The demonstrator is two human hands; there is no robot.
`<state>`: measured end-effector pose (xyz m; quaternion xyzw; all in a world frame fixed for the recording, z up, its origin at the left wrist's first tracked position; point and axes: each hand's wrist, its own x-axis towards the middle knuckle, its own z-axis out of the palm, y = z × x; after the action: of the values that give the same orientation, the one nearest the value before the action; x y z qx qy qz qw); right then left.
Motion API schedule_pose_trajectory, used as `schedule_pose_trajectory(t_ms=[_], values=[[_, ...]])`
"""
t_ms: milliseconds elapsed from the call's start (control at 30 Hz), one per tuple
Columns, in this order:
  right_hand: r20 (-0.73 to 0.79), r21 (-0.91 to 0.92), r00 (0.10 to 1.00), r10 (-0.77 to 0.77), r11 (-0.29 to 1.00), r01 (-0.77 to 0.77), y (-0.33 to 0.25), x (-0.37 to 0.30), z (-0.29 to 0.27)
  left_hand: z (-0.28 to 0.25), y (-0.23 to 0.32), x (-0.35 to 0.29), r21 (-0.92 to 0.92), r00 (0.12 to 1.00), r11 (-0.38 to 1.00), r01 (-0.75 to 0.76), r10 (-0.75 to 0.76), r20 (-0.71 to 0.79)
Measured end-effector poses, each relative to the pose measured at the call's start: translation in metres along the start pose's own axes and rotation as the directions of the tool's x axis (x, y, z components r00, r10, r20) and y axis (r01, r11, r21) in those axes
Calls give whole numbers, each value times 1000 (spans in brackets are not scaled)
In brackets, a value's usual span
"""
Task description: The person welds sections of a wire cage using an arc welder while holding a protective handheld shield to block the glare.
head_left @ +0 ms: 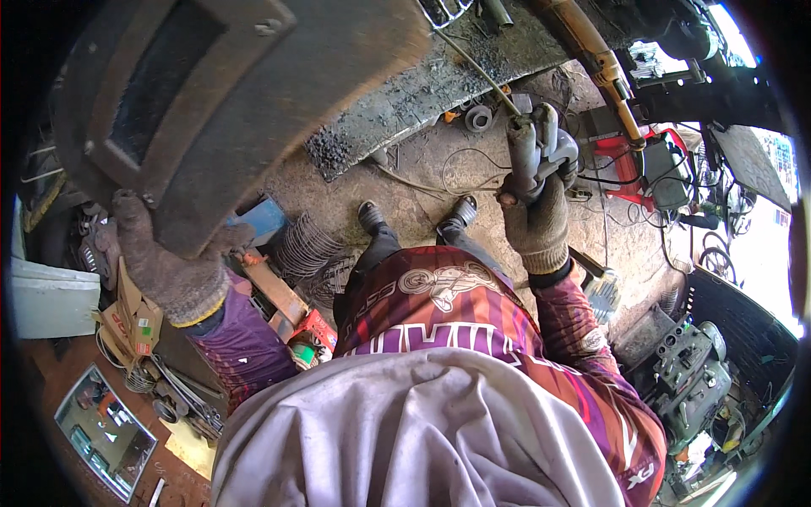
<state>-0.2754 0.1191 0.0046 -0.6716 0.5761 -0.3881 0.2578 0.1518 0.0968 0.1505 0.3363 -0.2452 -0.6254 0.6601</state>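
My left hand (pixel 169 266), in a grey knit glove, grips the lower edge of a dark welding face shield (pixel 211 93) held up at the upper left. My right hand (pixel 536 224), gloved the same way, is closed around a grey electrode holder (pixel 541 148). A thin welding rod (pixel 477 68) sticks out of the holder toward a rusty, soot-covered metal plate (pixel 439 84) overhead. My feet in dark shoes (pixel 372 215) stand on the concrete floor below.
A red welding machine (pixel 625 156) with cables sits at the right. Wire coils (pixel 308 249), a cardboard box (pixel 131 321) and scrap lie at the left. An engine block (pixel 688 372) rests at the lower right. A yellow-brown hose (pixel 591 51) runs overhead.
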Motion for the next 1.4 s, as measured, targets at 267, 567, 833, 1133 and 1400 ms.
schedule_pose_trajectory(t_ms=[267,567,833,1133,1400], values=[[73,-19,997,5,1000,-3,7,-2,-2,2,-69,-13,325,1000,945,27,-25,-9],[-7,12,994,-107,994,108,0,0,2,1,-84,-9,688,985,708,-162,152,76],[-10,30,1000,-13,999,13,2,-1,1,19,-64,-8,767,736,-259,-587,224,639],[-19,76,1000,19,997,-18,11,-4,4,24,-61,-7,782,756,-71,-619,214,618],[30,356,990,141,924,-142,17,-4,8,27,-60,-5,699,674,-252,-669,191,714]])
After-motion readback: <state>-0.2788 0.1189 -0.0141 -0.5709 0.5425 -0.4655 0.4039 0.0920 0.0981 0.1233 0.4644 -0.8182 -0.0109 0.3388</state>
